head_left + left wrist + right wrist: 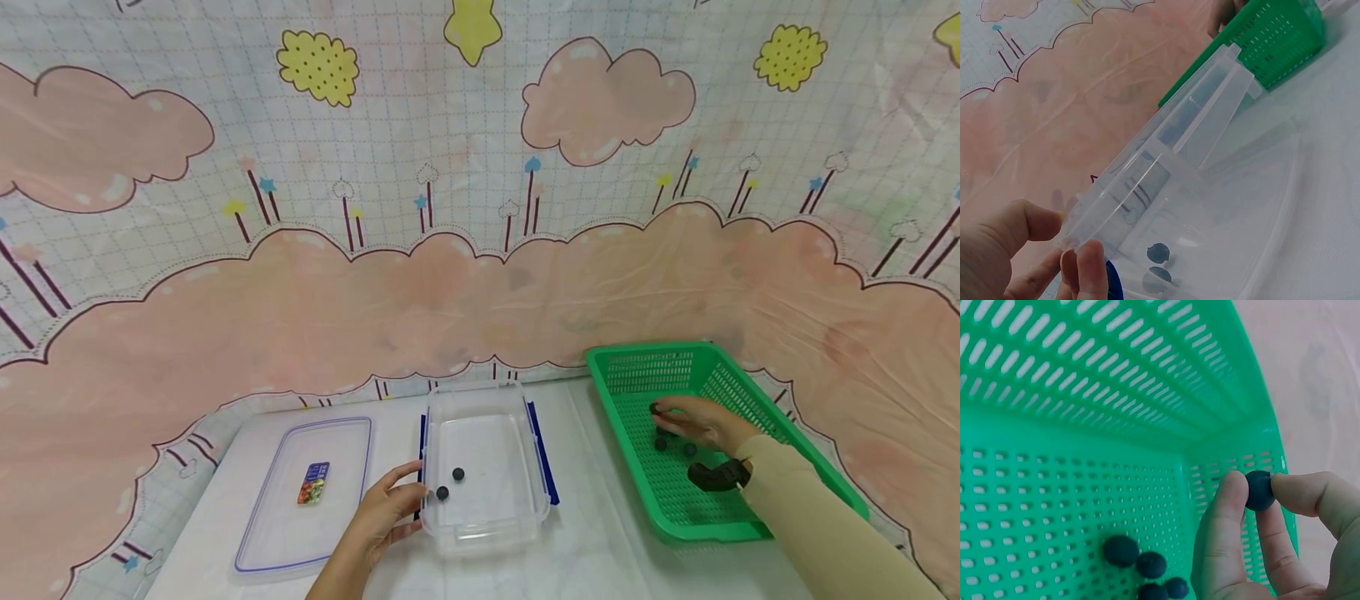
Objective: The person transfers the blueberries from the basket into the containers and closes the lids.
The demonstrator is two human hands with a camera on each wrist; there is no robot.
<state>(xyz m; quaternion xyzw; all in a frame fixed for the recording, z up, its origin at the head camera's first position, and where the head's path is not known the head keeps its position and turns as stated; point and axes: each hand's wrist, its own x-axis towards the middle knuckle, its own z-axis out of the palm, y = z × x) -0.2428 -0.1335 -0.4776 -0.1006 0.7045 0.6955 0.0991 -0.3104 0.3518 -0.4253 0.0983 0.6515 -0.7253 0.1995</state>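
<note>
My right hand (701, 421) is over the green basket (622, 442), pinching a dark round blueberry (1260, 490) between thumb and fingertips. Below it on the basket floor lie several more blueberries (1121, 550), some touching each other. With thumb and fingers at its left rim, my left hand (390, 506) holds the clear plastic box (495, 512), which has blue side clips. Two blueberries (458, 474) rest inside the box toward its left side; the left wrist view shows them through the transparent wall (1210, 119).
A clear lid (281, 542) with a blue edge line and a small picture label (313, 483) lies left of the box. The white table (592, 533) backs onto a patterned cloth (480, 308). A black band (720, 475) circles the right wrist.
</note>
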